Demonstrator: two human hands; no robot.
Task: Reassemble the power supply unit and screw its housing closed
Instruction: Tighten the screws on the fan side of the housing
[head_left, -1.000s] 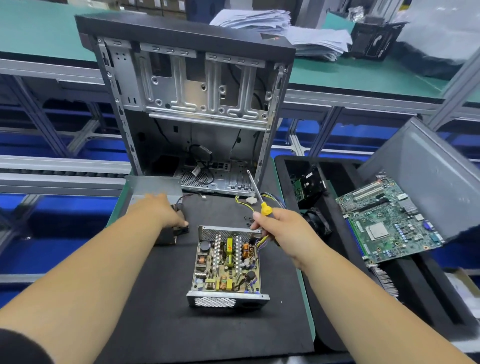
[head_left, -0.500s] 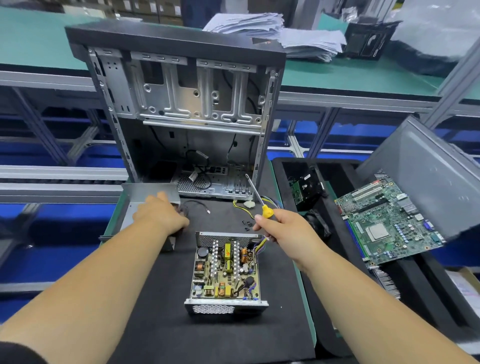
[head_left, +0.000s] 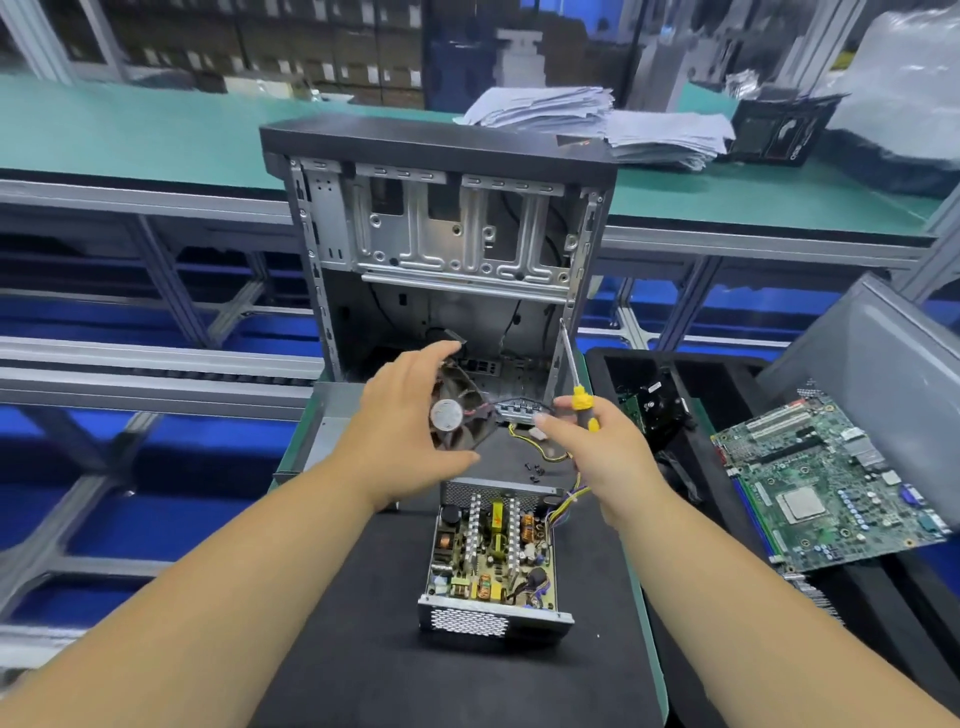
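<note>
Head view: left hand (head_left: 402, 431) grips the fan (head_left: 460, 413) above the open power supply (head_left: 493, 556); right hand (head_left: 592, 447) holds the screwdriver (head_left: 574, 382).

Beyond my black work mat (head_left: 363, 649) I see a long green-topped bench on grey aluminium framing (head_left: 156, 135), blue panels (head_left: 130, 530) beneath it, and dim stacked shelving (head_left: 260, 47) behind.

My left hand (head_left: 400, 426) grips the fan (head_left: 460, 410) mid-frame, right hand (head_left: 597, 447) holds the screwdriver (head_left: 574, 384), open power supply (head_left: 493, 556) sits below on the mat (head_left: 363, 649).
</note>
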